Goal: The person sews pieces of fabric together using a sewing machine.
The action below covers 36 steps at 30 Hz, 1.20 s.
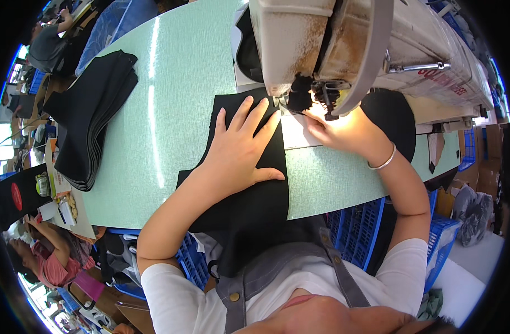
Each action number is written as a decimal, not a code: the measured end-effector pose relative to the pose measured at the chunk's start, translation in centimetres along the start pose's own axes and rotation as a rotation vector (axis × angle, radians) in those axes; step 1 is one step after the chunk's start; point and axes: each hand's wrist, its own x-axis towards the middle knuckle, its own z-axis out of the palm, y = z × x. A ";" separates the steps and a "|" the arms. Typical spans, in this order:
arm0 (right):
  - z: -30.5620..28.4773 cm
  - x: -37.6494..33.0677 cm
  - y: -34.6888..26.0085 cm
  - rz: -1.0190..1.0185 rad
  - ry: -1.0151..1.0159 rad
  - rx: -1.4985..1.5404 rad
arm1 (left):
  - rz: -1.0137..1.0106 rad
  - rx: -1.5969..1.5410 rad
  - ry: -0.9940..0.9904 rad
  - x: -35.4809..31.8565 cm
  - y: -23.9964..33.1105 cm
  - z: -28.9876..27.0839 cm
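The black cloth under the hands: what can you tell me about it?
The black cloth is a flat, matte piece of fabric with cut edges. It lies on the pale green table, running from the sewing machine toward the person and hanging over the near table edge. The left hand presses flat on it, fingers spread. The right hand touches its far end by the needle, under the machine's bright lamp. It looks smooth, not bunched.

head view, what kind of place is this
Most likely a garment sewing workshop: an industrial sewing machine on a pale green table, a stack of cut black fabric pieces, and blue plastic crates below.
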 end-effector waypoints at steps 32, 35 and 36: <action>0.3 -0.9 -2.7 0.146 -0.148 0.036 | -0.080 0.085 -0.119 0.0 2.0 -0.5; -0.1 -0.6 -2.9 0.154 -0.159 0.019 | -0.052 0.080 -0.127 0.1 1.8 -0.9; -0.2 -0.5 -3.1 0.158 -0.159 0.018 | -0.029 0.078 -0.143 0.1 1.6 -1.0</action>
